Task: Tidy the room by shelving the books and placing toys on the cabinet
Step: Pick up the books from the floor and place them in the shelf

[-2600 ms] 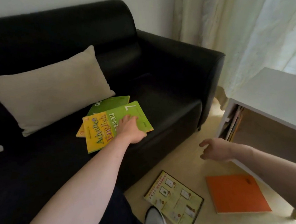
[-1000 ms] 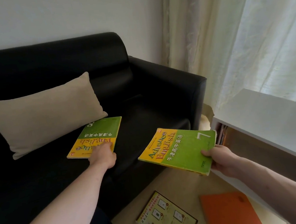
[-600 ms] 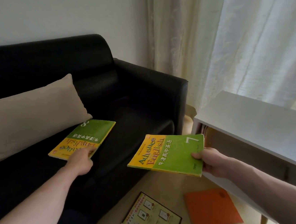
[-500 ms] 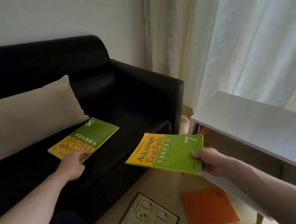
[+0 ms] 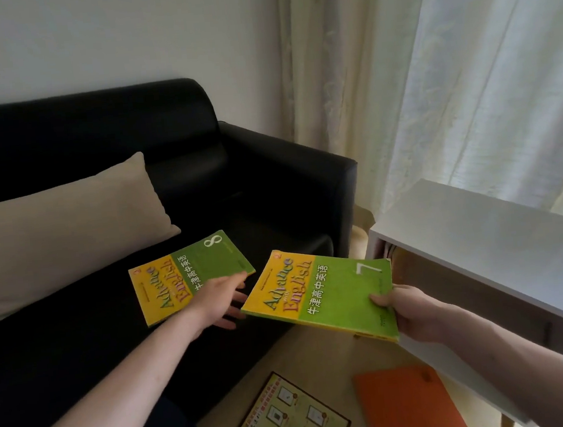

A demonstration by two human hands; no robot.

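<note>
While the right hand point(image 5: 415, 314) pinches one green book point(image 5: 318, 292) near the white cabinet point(image 5: 481, 228), the left hand point(image 5: 218, 302), fingers loose, reaches the second book point(image 5: 189, 273) on the sofa point(image 5: 270, 186); two more books point(image 5: 292, 415) on the floor remain unshelved.

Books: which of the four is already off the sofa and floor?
The Advance English book marked 7, held in the air by the right hand. The one marked 8 lies on the sofa.

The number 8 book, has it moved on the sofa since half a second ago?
Yes. The number 8 book has turned and slid toward the sofa's front edge.
</note>
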